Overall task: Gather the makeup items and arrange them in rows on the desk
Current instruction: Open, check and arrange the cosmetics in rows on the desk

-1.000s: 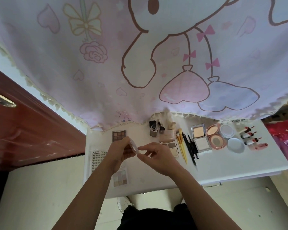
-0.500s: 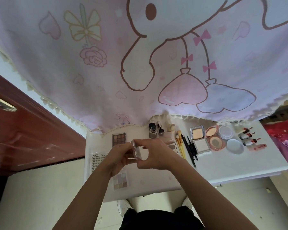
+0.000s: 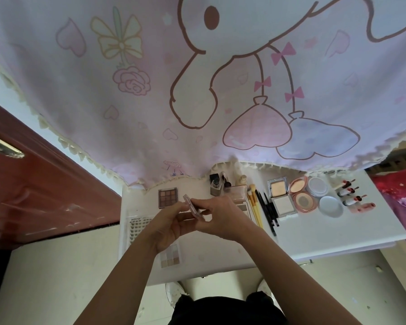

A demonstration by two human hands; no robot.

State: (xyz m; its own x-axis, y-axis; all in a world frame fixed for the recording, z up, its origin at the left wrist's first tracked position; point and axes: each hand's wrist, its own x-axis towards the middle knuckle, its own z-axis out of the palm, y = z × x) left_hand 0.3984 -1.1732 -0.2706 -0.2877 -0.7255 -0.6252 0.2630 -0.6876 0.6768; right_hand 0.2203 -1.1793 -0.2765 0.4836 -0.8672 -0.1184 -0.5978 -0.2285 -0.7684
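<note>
- Case point(image 3: 193, 205): thin and pink, seen edge-on, raised above the desk point(image 3: 314, 231) near its left half. It tilts from 11 o'clock down to 5 o'clock.
- Left hand point(image 3: 167, 227): at 7 o'clock of the case, thumb and fingers pinching its lower stretch.
- Right hand point(image 3: 223, 219): at 4 o'clock of the case, fingertips clamped on it from the right. The top corner of the case pokes out past both hands at 11 o'clock.
- Brown palette point(image 3: 167, 197): open and flat on the desk, just beside the case at 9 o'clock.
- Pale palette point(image 3: 170, 255): at 7 o'clock, near the front edge, partly under the left wrist.
- Lash tray point(image 3: 136, 227): at 8 o'clock, at the desk's left edge.
- Bottles point(image 3: 217, 184): upright at 1 o'clock, against the curtain point(image 3: 150, 113) hem.
- Brushes point(image 3: 254, 207): yellow handles, side by side at 3 o'clock, with black pencils point(image 3: 268, 212) just to their right.
- Square compact point(image 3: 279, 197), round compact point(image 3: 301, 195): both open, farther out at 3 o'clock.
- Jar point(image 3: 317, 186) and lid point(image 3: 331, 206): white, right of the compacts.
- Lipsticks point(image 3: 348, 192): stacked in a column at the desk's right end.
- Door point(image 3: 33, 195): red-brown, well left of the desk.
</note>
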